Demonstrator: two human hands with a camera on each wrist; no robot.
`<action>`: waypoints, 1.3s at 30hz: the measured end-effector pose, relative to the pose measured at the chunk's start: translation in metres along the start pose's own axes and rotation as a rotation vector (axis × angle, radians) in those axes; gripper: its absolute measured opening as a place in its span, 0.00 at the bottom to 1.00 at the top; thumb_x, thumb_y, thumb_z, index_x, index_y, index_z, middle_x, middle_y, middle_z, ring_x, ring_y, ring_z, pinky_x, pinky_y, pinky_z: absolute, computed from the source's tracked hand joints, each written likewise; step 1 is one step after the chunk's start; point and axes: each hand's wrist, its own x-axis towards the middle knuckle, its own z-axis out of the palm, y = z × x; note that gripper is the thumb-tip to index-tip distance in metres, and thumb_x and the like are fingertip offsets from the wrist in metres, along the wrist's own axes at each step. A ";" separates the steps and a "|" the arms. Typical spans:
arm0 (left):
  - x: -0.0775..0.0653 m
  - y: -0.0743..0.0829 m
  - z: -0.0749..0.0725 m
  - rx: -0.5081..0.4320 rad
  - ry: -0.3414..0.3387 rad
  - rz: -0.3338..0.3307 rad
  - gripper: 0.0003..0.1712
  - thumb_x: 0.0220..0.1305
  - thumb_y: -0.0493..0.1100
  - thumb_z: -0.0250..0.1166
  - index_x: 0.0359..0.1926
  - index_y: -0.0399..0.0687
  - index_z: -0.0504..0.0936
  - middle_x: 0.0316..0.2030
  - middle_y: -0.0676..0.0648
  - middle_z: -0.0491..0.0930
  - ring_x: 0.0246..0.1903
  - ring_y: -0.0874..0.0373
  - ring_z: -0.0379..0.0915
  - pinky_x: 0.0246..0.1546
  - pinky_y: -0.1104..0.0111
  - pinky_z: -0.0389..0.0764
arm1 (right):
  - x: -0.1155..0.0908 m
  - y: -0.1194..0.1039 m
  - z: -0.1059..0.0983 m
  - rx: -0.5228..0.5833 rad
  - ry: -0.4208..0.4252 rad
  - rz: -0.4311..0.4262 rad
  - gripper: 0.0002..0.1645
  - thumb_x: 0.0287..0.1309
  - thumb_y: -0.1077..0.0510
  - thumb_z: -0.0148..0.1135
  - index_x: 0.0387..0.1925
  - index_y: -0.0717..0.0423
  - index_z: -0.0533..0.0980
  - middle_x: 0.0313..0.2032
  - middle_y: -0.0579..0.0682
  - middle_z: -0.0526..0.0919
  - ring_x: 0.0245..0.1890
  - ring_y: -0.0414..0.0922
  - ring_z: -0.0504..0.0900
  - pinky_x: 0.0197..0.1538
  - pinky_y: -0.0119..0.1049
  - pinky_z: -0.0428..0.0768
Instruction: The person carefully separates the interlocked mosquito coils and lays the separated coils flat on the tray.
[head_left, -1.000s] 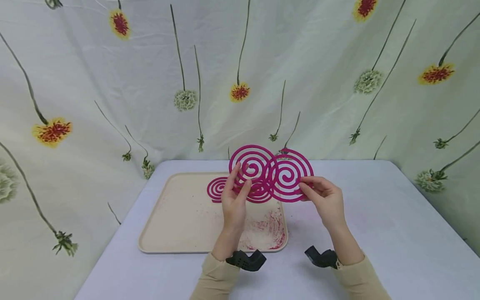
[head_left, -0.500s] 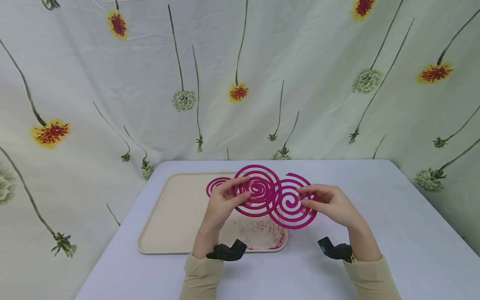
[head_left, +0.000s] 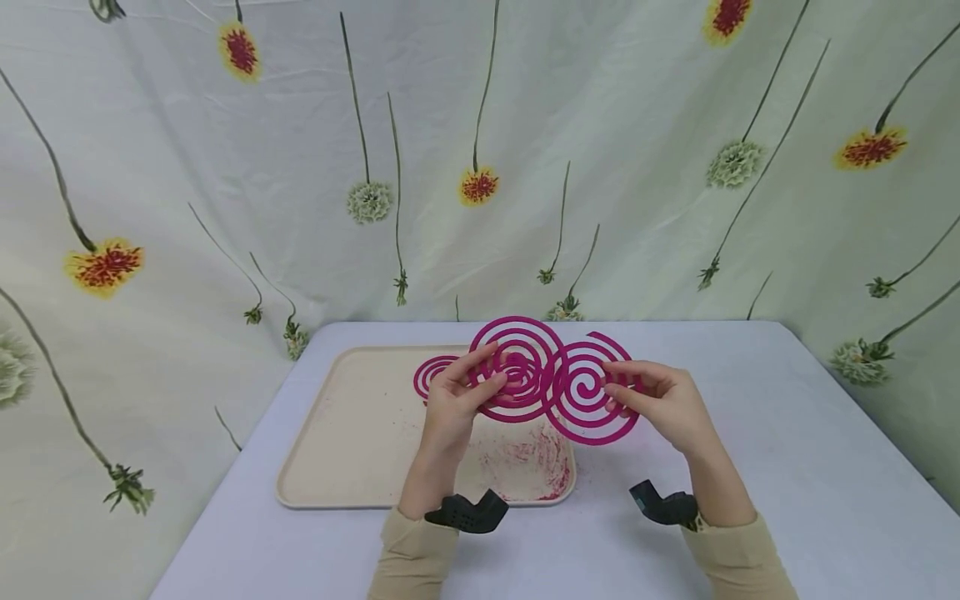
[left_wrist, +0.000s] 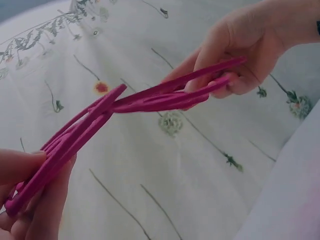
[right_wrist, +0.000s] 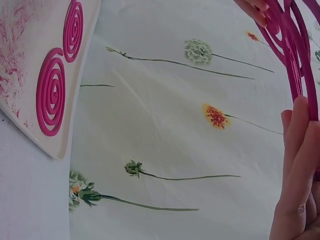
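Two magenta spiral mosquito coils are held up above the table, their edges overlapping in the middle. My left hand (head_left: 450,408) pinches the left mosquito coil (head_left: 516,319) between thumb and fingers. With thumb and fingertips, my right hand (head_left: 675,407) grips the right mosquito coil (head_left: 587,387). In the left wrist view the coils meet at an angle, seen nearly edge-on, with the left fingers (left_wrist: 52,197) on one and the right hand (left_wrist: 250,55) on the other. The right wrist view shows the right fingers (right_wrist: 297,165) at the lower part of the coils.
A beige tray (head_left: 352,450) lies on the white-covered table (head_left: 765,433), smeared with pink crumbs at its right end. On it rest a flat mosquito coil (right_wrist: 52,95) and another coil (right_wrist: 75,32), partly hidden in the head view. A flower-print cloth (head_left: 637,208) hangs behind.
Both hands first lowered and spread a little with the coils, then rose slightly. The left hand turned from upright to pinching its coil from the side. The coils remain overlapped.
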 end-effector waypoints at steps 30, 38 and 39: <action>-0.001 0.002 -0.009 0.262 -0.257 0.125 0.40 0.60 0.29 0.62 0.70 0.47 0.55 0.47 0.29 0.76 0.38 0.42 0.81 0.33 0.60 0.83 | -0.002 0.002 0.000 0.038 -0.100 -0.105 0.11 0.57 0.66 0.62 0.42 0.65 0.77 0.38 0.52 0.80 0.34 0.42 0.81 0.36 0.33 0.83; 0.000 0.012 -0.025 0.337 -0.317 0.085 0.32 0.60 0.32 0.63 0.65 0.44 0.65 0.44 0.32 0.80 0.38 0.42 0.81 0.35 0.59 0.83 | -0.004 0.003 -0.013 -0.033 -0.208 -0.144 0.14 0.55 0.68 0.63 0.44 0.63 0.78 0.35 0.52 0.79 0.28 0.45 0.79 0.31 0.35 0.83; -0.001 0.012 -0.025 0.339 -0.314 0.089 0.32 0.60 0.32 0.63 0.65 0.44 0.66 0.44 0.32 0.80 0.37 0.44 0.81 0.36 0.59 0.83 | -0.004 0.003 -0.013 -0.034 -0.208 -0.147 0.14 0.55 0.68 0.63 0.45 0.64 0.78 0.36 0.52 0.80 0.28 0.45 0.80 0.31 0.35 0.83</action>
